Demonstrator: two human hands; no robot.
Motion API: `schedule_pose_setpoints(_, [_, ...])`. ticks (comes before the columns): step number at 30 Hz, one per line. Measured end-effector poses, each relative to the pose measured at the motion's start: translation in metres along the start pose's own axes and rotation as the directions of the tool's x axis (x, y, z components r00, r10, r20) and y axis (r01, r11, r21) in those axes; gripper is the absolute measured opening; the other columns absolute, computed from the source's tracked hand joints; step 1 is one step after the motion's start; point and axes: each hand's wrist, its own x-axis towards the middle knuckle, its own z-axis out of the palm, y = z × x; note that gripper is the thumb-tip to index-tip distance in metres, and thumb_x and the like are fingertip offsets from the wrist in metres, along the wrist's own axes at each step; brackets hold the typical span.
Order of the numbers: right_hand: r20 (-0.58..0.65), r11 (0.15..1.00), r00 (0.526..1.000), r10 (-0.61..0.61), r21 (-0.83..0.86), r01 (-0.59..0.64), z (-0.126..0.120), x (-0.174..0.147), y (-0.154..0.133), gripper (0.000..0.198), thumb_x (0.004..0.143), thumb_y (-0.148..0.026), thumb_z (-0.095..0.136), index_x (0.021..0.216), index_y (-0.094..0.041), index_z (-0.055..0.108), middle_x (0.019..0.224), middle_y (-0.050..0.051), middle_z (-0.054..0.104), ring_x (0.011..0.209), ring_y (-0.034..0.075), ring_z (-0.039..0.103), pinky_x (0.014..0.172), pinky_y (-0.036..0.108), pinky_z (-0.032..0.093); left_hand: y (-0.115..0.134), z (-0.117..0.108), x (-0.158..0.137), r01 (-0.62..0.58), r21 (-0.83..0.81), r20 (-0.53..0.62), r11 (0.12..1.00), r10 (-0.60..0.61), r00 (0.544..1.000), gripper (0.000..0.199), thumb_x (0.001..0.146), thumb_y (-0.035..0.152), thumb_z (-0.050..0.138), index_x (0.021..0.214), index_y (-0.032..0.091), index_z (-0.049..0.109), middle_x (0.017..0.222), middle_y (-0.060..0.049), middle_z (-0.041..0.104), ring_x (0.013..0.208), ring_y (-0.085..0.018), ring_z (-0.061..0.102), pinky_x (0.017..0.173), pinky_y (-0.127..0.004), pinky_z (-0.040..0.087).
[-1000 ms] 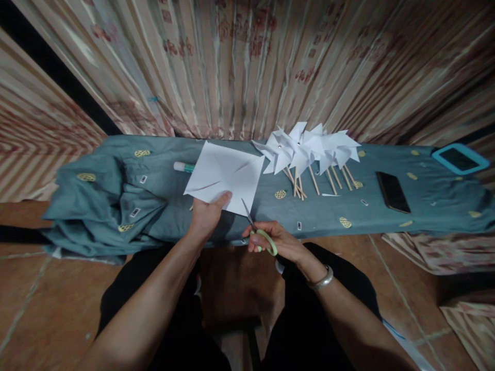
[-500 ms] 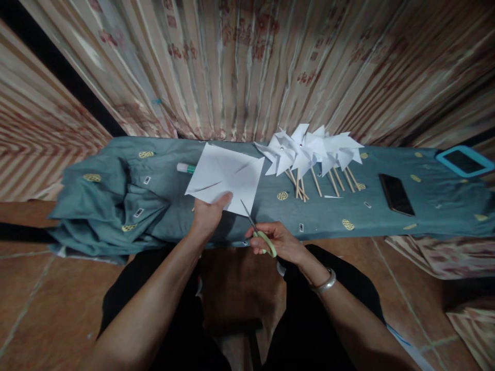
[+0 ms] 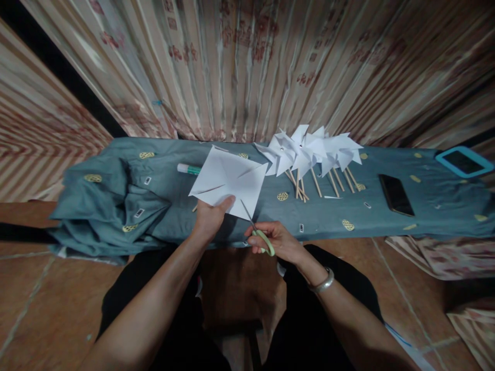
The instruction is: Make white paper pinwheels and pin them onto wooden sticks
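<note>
A square sheet of white paper, slit inward from its corners, is tilted above the cloth. My left hand grips its near edge, thumb on top and fingers hidden beneath. Light-green-handled scissors are in my right hand, with fingers closed around the handles. Their blades point up and left and overlap the paper's near right corner. Behind the sheet's left side lies a glue stick, partly covered by the paper.
Several white paper pinwheels on wooden sticks lie at the back, right of the sheet. Farther right are a dark phone and a blue-framed tablet. Grey-green cloth covers the table, bunched at left. A patterned curtain hangs behind.
The paper and my left hand have shifted slightly right and toward me. The scissor blades now reach into the paper's near right corner; my right hand has barely moved.
</note>
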Motion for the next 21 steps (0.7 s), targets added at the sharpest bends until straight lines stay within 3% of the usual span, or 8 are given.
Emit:
schedule_pose_setpoints(10, [-0.021,1.0,1.0,-0.004,0.011,0.004,0.0019,0.0012,-0.0025,0.036,0.059,-0.044,0.083,0.078,-0.016,0.071,0.054,-0.005,0.061,0.047,0.007,0.055,0.046,0.017,0.044,-0.0017,0.0009,-0.0027,0.011,0.005,0.031,1.0,-0.011,0.999,0.045,0.057,0.023,0.08,0.099,0.017,0.067,0.104,-0.007,0.071,0.1,-0.025,0.065,0.097,-0.039,0.047])
schedule_pose_setpoints(21, [-0.054,1.0,0.998,-0.012,-0.004,0.012,0.0033,0.0022,-0.0016,0.037,0.06,-0.046,0.083,0.074,-0.015,0.069,0.051,-0.004,0.061,0.046,0.006,0.052,0.045,0.016,0.039,0.0047,0.0043,-0.0071,0.011,0.007,0.053,1.0,-0.011,0.999,0.043,0.057,0.023,0.079,0.099,0.019,0.068,0.098,-0.006,0.072,0.095,-0.025,0.066,0.091,-0.036,0.05])
